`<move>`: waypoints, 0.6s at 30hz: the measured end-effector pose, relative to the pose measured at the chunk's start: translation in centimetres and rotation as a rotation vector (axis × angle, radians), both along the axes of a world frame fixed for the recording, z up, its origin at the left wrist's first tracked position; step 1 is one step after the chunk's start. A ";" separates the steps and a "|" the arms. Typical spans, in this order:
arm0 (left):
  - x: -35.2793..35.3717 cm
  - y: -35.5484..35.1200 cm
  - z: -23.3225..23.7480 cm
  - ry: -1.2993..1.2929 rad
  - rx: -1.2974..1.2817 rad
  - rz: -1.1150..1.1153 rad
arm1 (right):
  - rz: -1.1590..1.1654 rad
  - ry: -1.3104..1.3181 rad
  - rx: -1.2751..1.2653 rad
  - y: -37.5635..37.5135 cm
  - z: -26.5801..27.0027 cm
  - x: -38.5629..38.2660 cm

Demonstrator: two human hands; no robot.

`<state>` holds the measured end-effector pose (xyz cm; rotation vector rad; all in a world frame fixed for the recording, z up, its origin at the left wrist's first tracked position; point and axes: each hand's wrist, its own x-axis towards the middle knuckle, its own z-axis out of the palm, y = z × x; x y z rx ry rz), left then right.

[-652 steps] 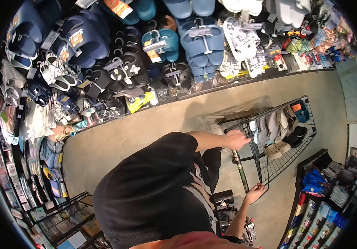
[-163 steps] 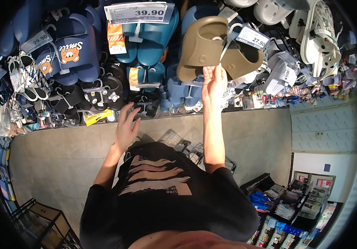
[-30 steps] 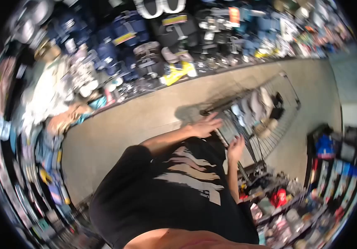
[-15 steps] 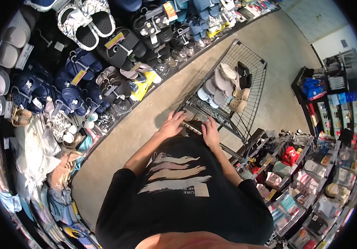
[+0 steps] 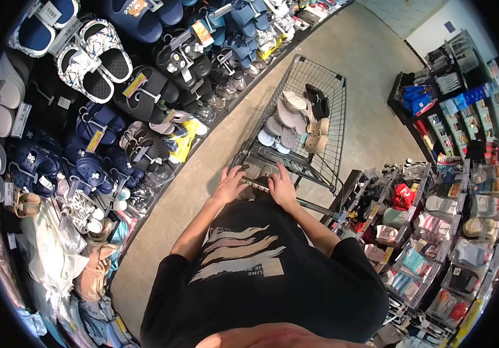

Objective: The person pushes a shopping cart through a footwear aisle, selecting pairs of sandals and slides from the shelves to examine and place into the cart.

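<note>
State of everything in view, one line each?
Grey wire shopping cart, upright, loaded.
Pale and black slippers in cart, piled loose.
Dark cart handle bar, under both hands.
Left hand, on handle bar, grip unclear.
Right hand, on handle bar, grip unclear.
Blue, black and white wall-rack slippers, hanging, tagged.

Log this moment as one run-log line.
left hand on cart handle | right hand on cart handle | cart holds slippers | slipper wall on left

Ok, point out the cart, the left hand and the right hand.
cart (image 5: 313,75), head view, far wire wall.
left hand (image 5: 228,185), head view, back of the hand.
right hand (image 5: 282,190), head view, back of the hand.
</note>
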<state>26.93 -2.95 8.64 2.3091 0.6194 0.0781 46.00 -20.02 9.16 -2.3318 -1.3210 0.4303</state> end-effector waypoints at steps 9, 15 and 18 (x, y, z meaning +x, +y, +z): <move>-0.1 -0.1 -0.4 -0.012 0.059 -0.018 | 0.006 0.080 -0.019 -0.2 0.4 -0.1; 0.0 -0.4 0.2 -0.014 0.028 -0.038 | 0.035 -0.007 0.044 -0.6 -0.1 0.3; 0.0 -0.4 0.3 -0.003 0.030 -0.031 | 0.021 0.058 0.039 -0.7 0.2 0.3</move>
